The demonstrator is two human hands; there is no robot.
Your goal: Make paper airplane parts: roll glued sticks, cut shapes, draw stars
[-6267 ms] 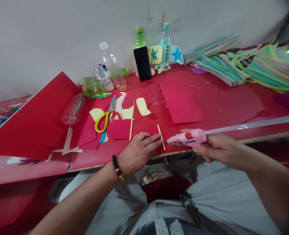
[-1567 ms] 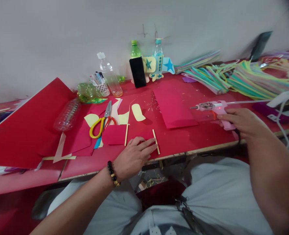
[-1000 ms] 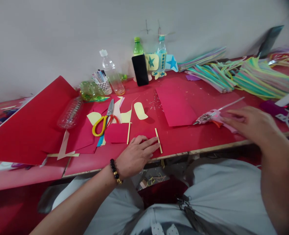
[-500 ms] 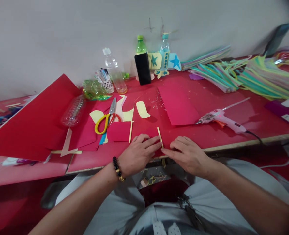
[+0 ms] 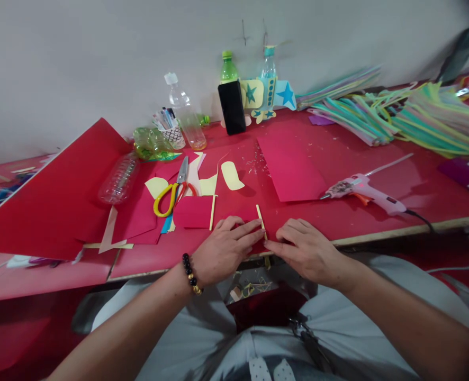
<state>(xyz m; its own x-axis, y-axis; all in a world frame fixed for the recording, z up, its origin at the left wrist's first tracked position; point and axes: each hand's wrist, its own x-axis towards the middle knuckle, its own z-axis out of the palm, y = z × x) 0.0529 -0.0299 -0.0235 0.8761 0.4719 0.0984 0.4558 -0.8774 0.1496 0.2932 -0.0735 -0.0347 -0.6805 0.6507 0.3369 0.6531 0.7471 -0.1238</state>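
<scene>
My left hand (image 5: 224,247), with a dark beaded bracelet at the wrist, lies palm down over a small red paper piece (image 5: 247,213). Its fingers stretch out flat, their tips on a thin pale yellow strip (image 5: 259,211) along that paper's right edge. The strip's lower part is partly covered by my fingers. From the right, my right hand (image 5: 308,251) rests on the table, its thumb tip at the strip's lower end and its other fingers loosely bent. A similar red paper piece (image 5: 192,211), edged with a pale strip (image 5: 212,213), lies left of my hands.
Scissors (image 5: 174,193) and paper scraps (image 5: 230,176) lie beyond my left hand. A red sheet (image 5: 292,172) and a pink glue gun (image 5: 371,194) with its cord sit to the right. Behind stand a phone (image 5: 232,108), bottles (image 5: 185,116) and bundled coloured strips (image 5: 357,121).
Both hands keep their places on the strip and paper. The view has shifted slightly, and nothing else has visibly moved.
</scene>
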